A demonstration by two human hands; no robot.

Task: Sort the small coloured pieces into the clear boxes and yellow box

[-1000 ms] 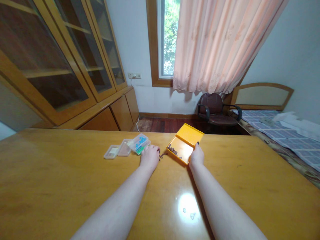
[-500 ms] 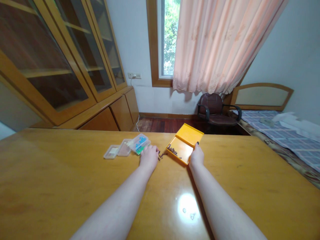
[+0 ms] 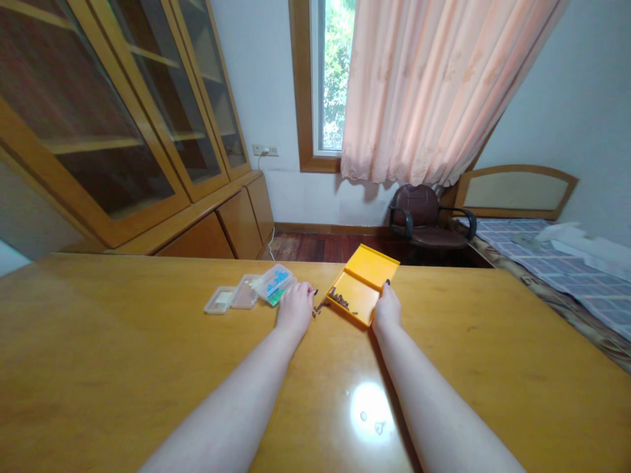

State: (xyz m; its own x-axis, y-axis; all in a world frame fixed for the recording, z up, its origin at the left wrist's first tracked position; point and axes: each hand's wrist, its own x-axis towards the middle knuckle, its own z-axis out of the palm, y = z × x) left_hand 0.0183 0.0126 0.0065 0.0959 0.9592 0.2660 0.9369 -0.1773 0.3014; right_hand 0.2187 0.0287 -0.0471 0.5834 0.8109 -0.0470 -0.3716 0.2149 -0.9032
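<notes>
My right hand [image 3: 387,307] grips the right side of an open yellow box [image 3: 363,309], thumb on the rim and fingers hidden beneath. The box is tilted, its hinged lid [image 3: 373,264] folded back on the far side. Small brown pieces [image 3: 339,299] are gathered along its left inner edge. More loose brown pieces [image 3: 318,310] lie on the table between the box and my left hand [image 3: 296,306]. The fingers of that hand are drawn together by these pieces; a dark spot shows at the fingertips, and what they hold is too small to make out.
Left of my left hand, a clear plastic case [image 3: 274,282] holds blue and green bits. Beside it lie another clear case part [image 3: 245,293] and a smaller one [image 3: 219,300] on the wooden table [image 3: 148,355]. A chair [image 3: 419,213] stands beyond the far edge.
My left fingertips have risen slightly and moved a little to the right, toward the box. The yellow box and my right hand have shifted slightly left.
</notes>
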